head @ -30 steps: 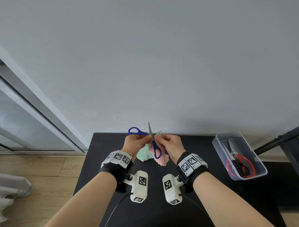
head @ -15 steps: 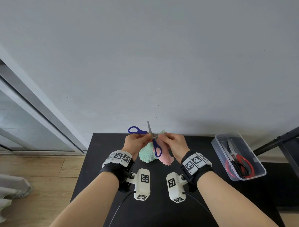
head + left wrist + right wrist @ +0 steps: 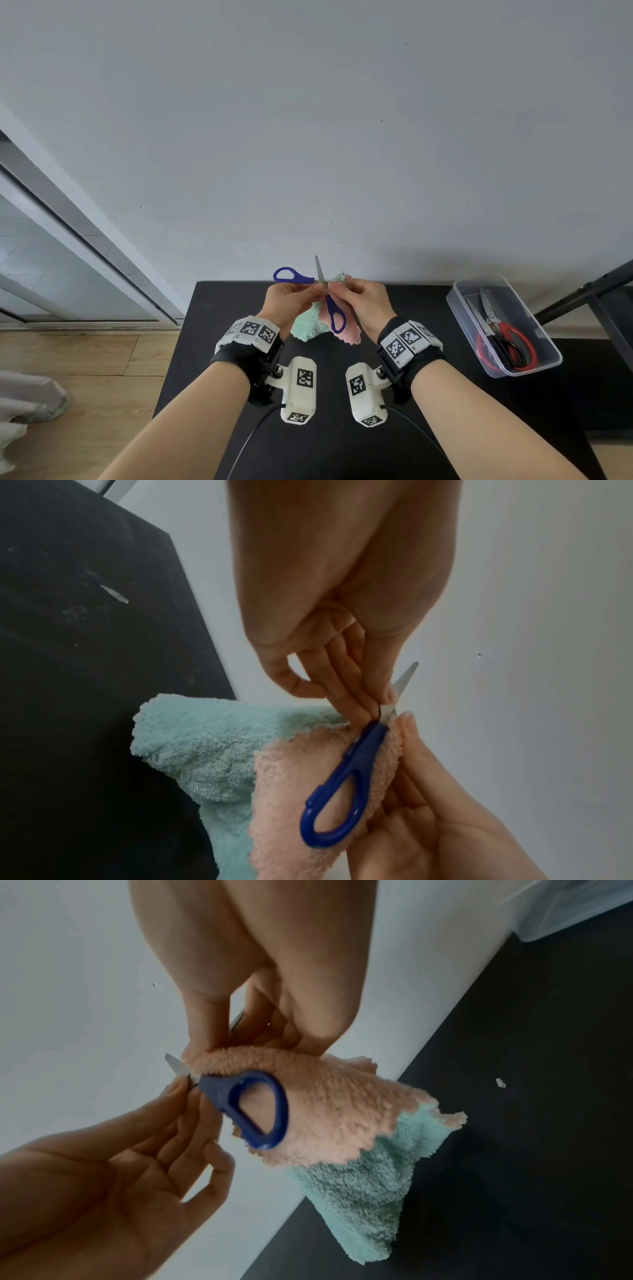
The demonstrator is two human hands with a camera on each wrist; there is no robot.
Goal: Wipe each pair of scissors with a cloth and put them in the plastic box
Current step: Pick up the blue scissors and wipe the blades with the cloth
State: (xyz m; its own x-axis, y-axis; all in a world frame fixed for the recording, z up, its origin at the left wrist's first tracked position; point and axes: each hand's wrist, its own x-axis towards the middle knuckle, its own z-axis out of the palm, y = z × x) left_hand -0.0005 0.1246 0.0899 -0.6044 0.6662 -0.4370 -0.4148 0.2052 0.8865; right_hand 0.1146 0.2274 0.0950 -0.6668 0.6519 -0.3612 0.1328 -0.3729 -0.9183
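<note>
Small blue-handled scissors (image 3: 325, 301) are held spread apart above the far edge of the black table (image 3: 212, 342), one blade (image 3: 319, 270) pointing up. My left hand (image 3: 317, 289) pinches them near the pivot (image 3: 380, 712), just above one blue loop (image 3: 339, 791). My right hand (image 3: 334, 289) grips a pink and green cloth (image 3: 315, 327) and presses its pink part (image 3: 325, 1096) round the other blade, which the cloth hides. The same blue loop (image 3: 253, 1110) lies against the cloth. A clear plastic box (image 3: 544, 342) stands at the table's right, with red and black scissors (image 3: 503, 342) inside.
A grey wall stands straight behind the table. A dark metal frame (image 3: 582, 294) juts in behind the box at the right. Wooden floor (image 3: 85, 377) and a sliding door frame lie to the left. The box's corner (image 3: 565, 907) shows in the right wrist view.
Hardly anything differs: both hands keep the scissors and the cloth at the same spot above the table's far edge.
</note>
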